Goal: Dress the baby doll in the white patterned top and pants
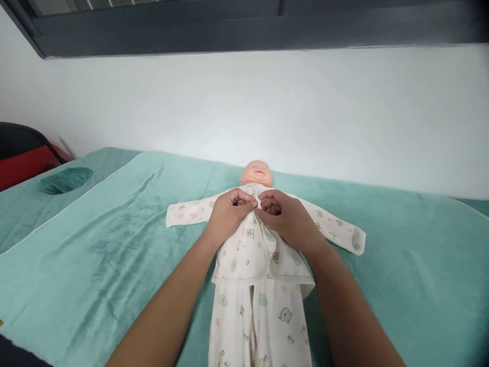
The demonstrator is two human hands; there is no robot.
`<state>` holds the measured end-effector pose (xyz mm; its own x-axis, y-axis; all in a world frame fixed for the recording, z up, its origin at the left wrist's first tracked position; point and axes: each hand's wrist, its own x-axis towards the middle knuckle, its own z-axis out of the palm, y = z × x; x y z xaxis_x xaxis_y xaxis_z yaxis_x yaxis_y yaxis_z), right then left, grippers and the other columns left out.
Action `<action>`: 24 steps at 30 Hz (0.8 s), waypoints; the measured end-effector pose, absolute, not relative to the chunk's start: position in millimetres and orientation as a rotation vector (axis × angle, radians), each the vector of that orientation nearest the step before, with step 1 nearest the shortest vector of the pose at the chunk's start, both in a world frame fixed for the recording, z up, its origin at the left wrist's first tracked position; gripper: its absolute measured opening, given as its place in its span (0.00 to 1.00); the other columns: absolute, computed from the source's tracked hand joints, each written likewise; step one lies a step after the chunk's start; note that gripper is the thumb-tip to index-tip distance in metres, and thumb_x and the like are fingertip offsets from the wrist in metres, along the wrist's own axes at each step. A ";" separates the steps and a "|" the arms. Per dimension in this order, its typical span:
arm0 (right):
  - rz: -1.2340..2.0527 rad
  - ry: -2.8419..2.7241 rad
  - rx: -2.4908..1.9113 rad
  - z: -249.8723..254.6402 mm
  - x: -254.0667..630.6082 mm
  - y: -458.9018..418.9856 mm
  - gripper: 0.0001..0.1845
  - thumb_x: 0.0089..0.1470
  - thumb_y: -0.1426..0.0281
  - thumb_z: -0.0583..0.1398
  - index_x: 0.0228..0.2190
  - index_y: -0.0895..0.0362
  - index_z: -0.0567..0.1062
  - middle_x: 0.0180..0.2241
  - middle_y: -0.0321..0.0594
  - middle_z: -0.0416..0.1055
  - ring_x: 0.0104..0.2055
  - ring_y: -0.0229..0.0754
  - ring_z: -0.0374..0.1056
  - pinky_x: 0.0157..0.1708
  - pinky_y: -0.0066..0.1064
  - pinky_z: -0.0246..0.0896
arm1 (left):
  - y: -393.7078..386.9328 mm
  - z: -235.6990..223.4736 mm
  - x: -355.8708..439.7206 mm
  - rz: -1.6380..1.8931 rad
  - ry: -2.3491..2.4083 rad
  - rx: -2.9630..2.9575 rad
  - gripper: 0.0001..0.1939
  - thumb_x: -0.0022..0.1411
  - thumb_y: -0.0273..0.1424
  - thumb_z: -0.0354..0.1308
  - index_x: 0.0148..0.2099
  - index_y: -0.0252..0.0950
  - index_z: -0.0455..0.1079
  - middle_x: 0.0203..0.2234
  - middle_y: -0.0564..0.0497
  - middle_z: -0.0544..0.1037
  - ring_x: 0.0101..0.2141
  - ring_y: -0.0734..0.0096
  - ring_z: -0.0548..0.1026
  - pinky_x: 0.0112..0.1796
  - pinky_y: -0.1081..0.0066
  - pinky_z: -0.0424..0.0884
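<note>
A baby doll (pixel 256 173) lies on its back, its head toward the wall. It wears a white printed jacket (pixel 239 250) with long sleeves spread to both sides, over matching printed trousers (pixel 280 316). At the upper chest, my left hand (pixel 231 211) pinches the jacket's front edge between thumb and fingers. Facing it, my right hand (pixel 284 214) pinches the other front edge, the fingertips of both hands almost meeting. Below them the front edges hang loose and slightly apart. Whatever fastener lies between my fingertips is too small to make out.
A green plush cover (pixel 114 255) with some wrinkles spreads over the bed. At the far left the bed has a round hole (pixel 66 181), and a red and black object (pixel 26 155) stands beside it. Behind is a white wall (pixel 244 107) under a dark window frame (pixel 244 28).
</note>
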<state>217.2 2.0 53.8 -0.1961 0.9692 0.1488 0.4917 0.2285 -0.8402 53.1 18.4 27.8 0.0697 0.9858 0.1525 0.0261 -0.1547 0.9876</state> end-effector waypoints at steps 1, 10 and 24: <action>0.822 -1.830 -1.365 54.9 216.4 1.4 0.11 0.51 0.65 0.60 0.38 0.52 0.71 0.28 0.32 0.71 0.28 0.36 0.62 0.30 0.30 0.57 | 18.7 27.1 52.7 1.259 1.095 1.377 0.08 0.54 0.35 0.64 0.31 0.35 0.73 0.24 0.54 0.72 0.27 0.75 0.68 0.31 0.73 0.62; 0.563 -2.025 -1.469 60.3 211.6 0.1 0.07 0.53 0.66 0.58 0.37 0.51 0.70 0.28 0.32 0.72 0.29 0.38 0.64 0.28 0.29 0.51 | 15.3 28.4 51.2 1.278 1.045 1.413 0.09 0.56 0.36 0.63 0.37 0.37 0.72 0.27 0.53 0.74 0.31 0.73 0.71 0.34 0.73 0.65; 0.818 -1.894 -1.349 57.0 212.8 0.1 0.13 0.52 0.63 0.61 0.40 0.50 0.67 0.27 0.30 0.66 0.26 0.35 0.59 0.26 0.26 0.52 | 17.7 27.7 50.9 1.302 0.931 1.242 0.11 0.53 0.30 0.64 0.40 0.37 0.71 0.28 0.54 0.73 0.29 0.77 0.68 0.32 0.75 0.64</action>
<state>212.8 0.1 57.0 -0.2469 0.9561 0.1579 0.5409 0.2711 -0.7962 50.9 17.7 27.7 0.1015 0.9827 0.1548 -0.1717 -0.1360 0.9757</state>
